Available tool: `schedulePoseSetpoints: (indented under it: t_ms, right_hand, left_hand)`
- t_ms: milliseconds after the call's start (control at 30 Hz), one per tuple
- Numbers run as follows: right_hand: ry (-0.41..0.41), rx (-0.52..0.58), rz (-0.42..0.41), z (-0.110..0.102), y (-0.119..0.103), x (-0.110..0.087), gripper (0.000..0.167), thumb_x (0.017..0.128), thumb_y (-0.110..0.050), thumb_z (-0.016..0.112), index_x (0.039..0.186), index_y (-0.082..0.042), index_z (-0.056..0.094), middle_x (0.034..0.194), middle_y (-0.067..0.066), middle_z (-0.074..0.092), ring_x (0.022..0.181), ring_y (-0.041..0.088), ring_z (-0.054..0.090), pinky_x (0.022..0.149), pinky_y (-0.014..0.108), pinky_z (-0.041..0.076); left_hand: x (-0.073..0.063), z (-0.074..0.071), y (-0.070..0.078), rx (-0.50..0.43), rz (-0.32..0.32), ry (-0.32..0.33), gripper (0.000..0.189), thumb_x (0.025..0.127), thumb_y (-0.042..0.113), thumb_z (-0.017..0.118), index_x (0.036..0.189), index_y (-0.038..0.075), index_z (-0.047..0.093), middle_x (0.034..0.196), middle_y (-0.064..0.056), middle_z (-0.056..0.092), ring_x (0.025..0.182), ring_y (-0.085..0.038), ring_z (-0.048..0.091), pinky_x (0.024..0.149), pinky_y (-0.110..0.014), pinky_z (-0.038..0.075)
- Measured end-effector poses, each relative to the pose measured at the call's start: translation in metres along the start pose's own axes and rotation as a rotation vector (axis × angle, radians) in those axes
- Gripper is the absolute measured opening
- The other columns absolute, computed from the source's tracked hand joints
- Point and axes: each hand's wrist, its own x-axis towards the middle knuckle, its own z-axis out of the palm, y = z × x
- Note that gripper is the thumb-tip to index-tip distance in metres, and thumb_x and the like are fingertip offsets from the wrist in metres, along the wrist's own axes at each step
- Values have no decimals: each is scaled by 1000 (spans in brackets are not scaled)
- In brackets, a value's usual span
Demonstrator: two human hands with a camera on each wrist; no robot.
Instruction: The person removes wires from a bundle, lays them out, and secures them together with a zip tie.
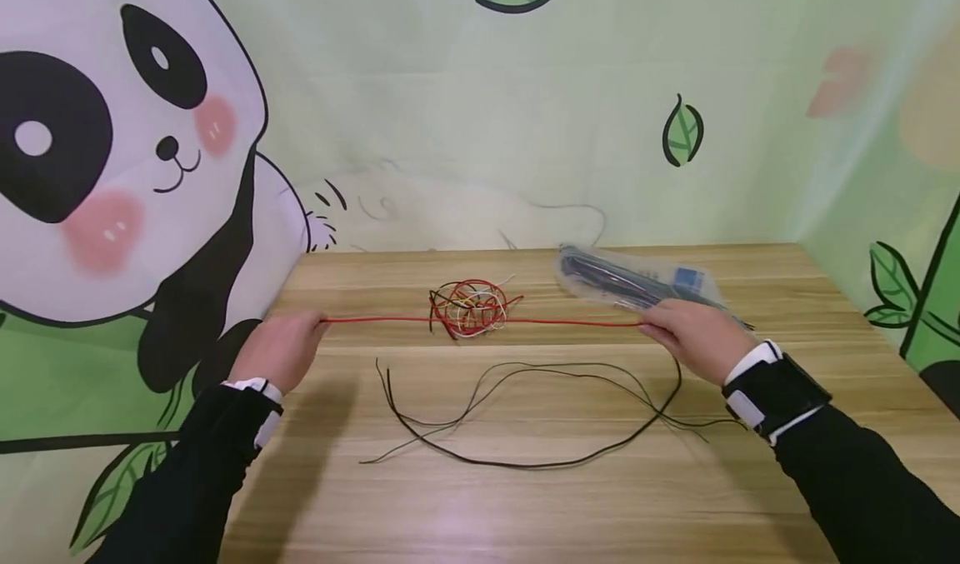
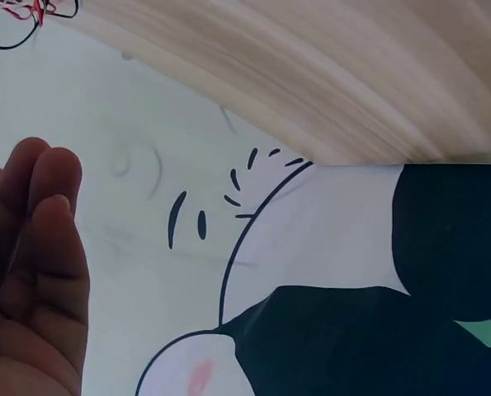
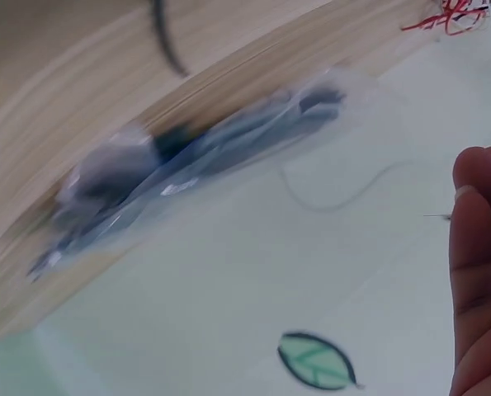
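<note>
A red wire (image 1: 390,319) runs straight and level between my two hands in the head view. My left hand (image 1: 281,349) pinches its left end with thumb and fingers. At the other end, my right hand (image 1: 697,336) grips the wire, close in front of a clear plastic bag (image 1: 618,279) of dark slim strips. Behind the wire's middle, overlapping it in this view, lies a tangle (image 1: 471,307) of red, black, white and yellow wires. In the wrist views, the left fingers (image 2: 55,223) and right fingers (image 3: 476,239) show, while the wire itself is hidden.
Nearer to me on the wooden table (image 1: 465,522), a thick black wire (image 1: 525,466) lies in a wide curve. Thinner dark wires (image 1: 555,370) cross it. A printed cloth (image 1: 420,114) with a panda and leaves hangs behind the table and along its sides.
</note>
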Motion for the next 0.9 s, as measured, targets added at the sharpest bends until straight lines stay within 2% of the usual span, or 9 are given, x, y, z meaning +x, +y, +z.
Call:
schedulePoseSetpoints:
  t_ms: [67, 233, 333, 433, 533, 700, 900]
  right_hand:
    - [22, -20, -7, -5, 2, -12, 5, 90, -7, 76, 95, -7, 75, 84, 0, 68, 76, 20, 66, 67, 41, 54]
    - [32, -68, -15, -13, 7, -37, 10, 83, -7, 83, 90, -6, 76, 80, 1, 70, 70, 18, 66, 63, 40, 55]
    - [8, -72, 11, -15, 8, -50, 14, 82, -6, 82, 95, -5, 75, 83, 5, 73, 72, 23, 70, 64, 44, 57]
    - [-3, -69, 36, -14, 11, -60, 16, 82, -3, 81, 95, -9, 74, 84, 4, 74, 72, 24, 71, 64, 45, 57]
    - [-34, -77, 38, -7, 15, -68, 15, 81, -4, 83, 87, -12, 73, 80, -2, 72, 68, 19, 69, 62, 41, 56]
    - [-141, -66, 34, 4, 18, -74, 14, 77, -3, 86, 82, -12, 76, 79, -4, 71, 72, 18, 69, 65, 39, 56]
    - [-219, -62, 42, 12, 19, -74, 17, 76, -5, 88, 78, -15, 75, 77, -7, 67, 71, 15, 66, 66, 38, 55]
  left_hand:
    - [-10, 1, 0, 6, 46, 17, 10, 98, 11, 68, 97, 2, 72, 68, -6, 66, 58, -26, 59, 57, -47, 48]
    - [-32, 6, 6, 37, 220, 69, 11, 90, 9, 77, 99, 3, 77, 80, -9, 73, 67, -27, 69, 62, -45, 55]
    - [-41, 11, 14, 42, 284, 51, 15, 87, 8, 80, 100, 2, 77, 83, -9, 74, 69, -25, 70, 64, -42, 57]
    - [-49, 18, 22, 30, 302, -5, 16, 85, 7, 81, 100, 2, 78, 84, -7, 74, 71, -22, 71, 65, -39, 58]
    - [-54, 29, 27, 27, 320, -67, 15, 85, 6, 81, 99, 4, 78, 85, -5, 74, 74, -20, 72, 67, -37, 59]
    - [-56, 46, 31, 58, 339, -149, 12, 84, 9, 82, 96, 8, 78, 81, -1, 72, 71, -17, 70, 63, -34, 57]
    - [-55, 56, 30, 85, 349, -180, 11, 86, 12, 80, 81, 16, 72, 71, 3, 68, 64, -16, 67, 55, -33, 51]
